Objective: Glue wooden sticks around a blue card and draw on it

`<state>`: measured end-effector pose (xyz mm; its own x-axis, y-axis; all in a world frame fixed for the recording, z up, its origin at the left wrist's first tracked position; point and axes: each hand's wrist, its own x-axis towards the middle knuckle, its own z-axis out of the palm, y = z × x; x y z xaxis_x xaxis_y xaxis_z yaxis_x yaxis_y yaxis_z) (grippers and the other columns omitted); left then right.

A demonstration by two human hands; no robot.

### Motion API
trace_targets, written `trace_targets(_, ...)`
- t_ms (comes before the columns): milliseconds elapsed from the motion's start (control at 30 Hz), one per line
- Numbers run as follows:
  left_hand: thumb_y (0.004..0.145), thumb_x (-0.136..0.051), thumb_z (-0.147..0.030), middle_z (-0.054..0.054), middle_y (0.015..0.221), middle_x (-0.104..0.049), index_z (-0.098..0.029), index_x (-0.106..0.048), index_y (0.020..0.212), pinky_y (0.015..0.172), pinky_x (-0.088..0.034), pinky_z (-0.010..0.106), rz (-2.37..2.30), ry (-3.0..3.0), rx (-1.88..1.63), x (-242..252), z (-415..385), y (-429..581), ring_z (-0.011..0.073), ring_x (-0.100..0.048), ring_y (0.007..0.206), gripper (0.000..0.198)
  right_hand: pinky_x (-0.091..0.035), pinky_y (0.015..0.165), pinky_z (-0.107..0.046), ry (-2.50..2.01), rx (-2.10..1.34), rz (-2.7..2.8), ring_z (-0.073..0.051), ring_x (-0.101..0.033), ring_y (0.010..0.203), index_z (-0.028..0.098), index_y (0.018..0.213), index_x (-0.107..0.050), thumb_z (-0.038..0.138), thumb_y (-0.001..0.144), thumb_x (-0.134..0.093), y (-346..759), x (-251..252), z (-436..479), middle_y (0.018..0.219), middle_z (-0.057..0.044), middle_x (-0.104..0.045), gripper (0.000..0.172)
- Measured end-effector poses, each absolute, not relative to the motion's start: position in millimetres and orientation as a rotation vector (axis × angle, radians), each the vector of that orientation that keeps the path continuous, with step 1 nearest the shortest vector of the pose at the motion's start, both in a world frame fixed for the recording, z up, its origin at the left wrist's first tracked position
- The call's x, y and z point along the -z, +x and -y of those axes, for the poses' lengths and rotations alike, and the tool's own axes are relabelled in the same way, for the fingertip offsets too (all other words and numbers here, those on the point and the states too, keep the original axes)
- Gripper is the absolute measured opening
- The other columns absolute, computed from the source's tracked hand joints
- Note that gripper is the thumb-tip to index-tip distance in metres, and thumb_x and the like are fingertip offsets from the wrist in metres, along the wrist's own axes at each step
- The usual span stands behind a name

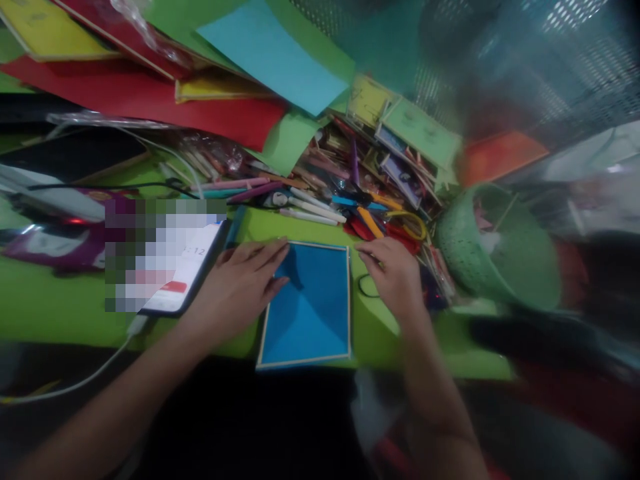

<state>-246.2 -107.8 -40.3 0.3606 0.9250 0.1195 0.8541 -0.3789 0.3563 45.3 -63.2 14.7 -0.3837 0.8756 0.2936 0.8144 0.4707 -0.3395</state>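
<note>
A blue rectangular card (315, 300) edged with thin pale sticks lies on the green table, close to its front edge. My left hand (240, 280) rests with outstretched fingers on the card's upper left edge. Just right of the card's upper right corner is my right hand (395, 273), apart from it, with fingers curled together in a pinch. Anything between those fingertips is too small or hidden to see. Beneath that hand is a dark loop (369, 287), perhaps a band.
A phone (175, 267) with a lit screen and a white cable lies left. Behind are pens (313, 207), scissors (405, 225) and many loose sticks. A green bowl (493, 247) with scraps stands right. Coloured paper sheets (280, 53) pile up at the back.
</note>
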Motion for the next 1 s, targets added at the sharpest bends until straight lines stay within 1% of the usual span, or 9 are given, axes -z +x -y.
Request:
trace_targets(100,0.11,-0.033,-0.046,0.008,0.16,-0.054,-0.022,-0.047,0.159,0.106,-0.051,0.064,-1.595,2.403,-0.439,39.8,107.5,-245.8,0.0398,-0.055,0.136,0.056,-0.053,0.087,-0.038,-1.426,-0.195,2.328,-0.024,-0.069,0.096,0.021,0.111,-0.079,0.021,0.102,-0.059,47.5,-9.3,67.0,0.105,-0.008,-0.079,0.022)
trace_targets(200,0.11,-0.033,-0.048,0.008,0.161,-0.053,-0.023,-0.045,0.16,0.106,-0.051,0.064,-1.597,2.399,-0.439,40.0,107.3,-245.7,0.0408,-0.055,0.137,0.057,-0.052,0.089,-0.039,-1.413,-0.193,2.404,-0.025,-0.067,0.099,0.02,0.118,-0.078,0.022,0.103,-0.057,44.5,-4.1,67.6,0.109,-0.008,-0.079,0.026)
trace_targets(333,0.111,-0.031,-0.048,0.006,0.162,-0.052,-0.023,-0.044,0.161,0.107,-0.051,0.061,-1.609,2.412,-0.424,40.6,107.9,-245.6,0.0391,-0.054,0.139,0.057,-0.051,0.093,-0.042,-1.459,-0.15,2.504,-0.027,-0.065,0.107,0.022,0.13,-0.074,0.021,0.105,-0.052,38.5,1.5,67.1,0.121,-0.01,-0.077,0.033)
trace_targets(433,0.11,-0.033,-0.049,0.006,0.162,-0.052,-0.023,-0.045,0.161,0.109,-0.049,0.061,-1.61,2.406,-0.425,41.3,108.1,-245.3,0.039,-0.053,0.139,0.058,-0.05,0.093,-0.043,-1.473,-0.098,2.553,-0.028,-0.064,0.109,0.022,0.134,-0.071,0.02,0.105,-0.049,36.2,5.1,67.0,0.126,-0.011,-0.075,0.037)
trace_targets(600,0.109,-0.034,-0.049,0.007,0.162,-0.051,-0.022,-0.043,0.162,0.109,-0.048,0.062,-1.603,2.394,-0.414,41.2,108.3,-245.0,0.04,-0.052,0.141,0.06,-0.049,0.091,-0.043,-1.457,-0.04,2.582,-0.029,-0.063,0.109,0.018,0.135,-0.071,0.018,0.105,-0.049,34.8,7.7,67.2,0.124,-0.012,-0.075,0.037)
trace_targets(767,0.109,-0.035,-0.048,0.007,0.162,-0.051,-0.02,-0.043,0.162,0.109,-0.049,0.063,-1.593,2.404,-0.405,39.5,108.2,-244.2,0.0403,-0.052,0.139,0.06,-0.049,0.09,-0.044,-1.487,-0.007,2.596,-0.029,-0.062,0.105,0.018,0.135,-0.071,0.016,0.105,-0.049,32.4,8.6,67.8,0.124,-0.012,-0.075,0.038)
trace_targets(1000,0.109,-0.037,-0.048,0.006,0.163,-0.051,-0.023,-0.041,0.163,0.111,-0.047,0.062,-1.604,2.379,-0.384,38.4,108.5,-244.9,0.0393,-0.052,0.14,0.06,-0.047,0.088,-0.043,-1.475,0.047,2.598,-0.028,-0.061,0.105,0.02,0.136,-0.071,0.016,0.105,-0.049,33.4,10.4,68.4,0.121,-0.012,-0.074,0.038)
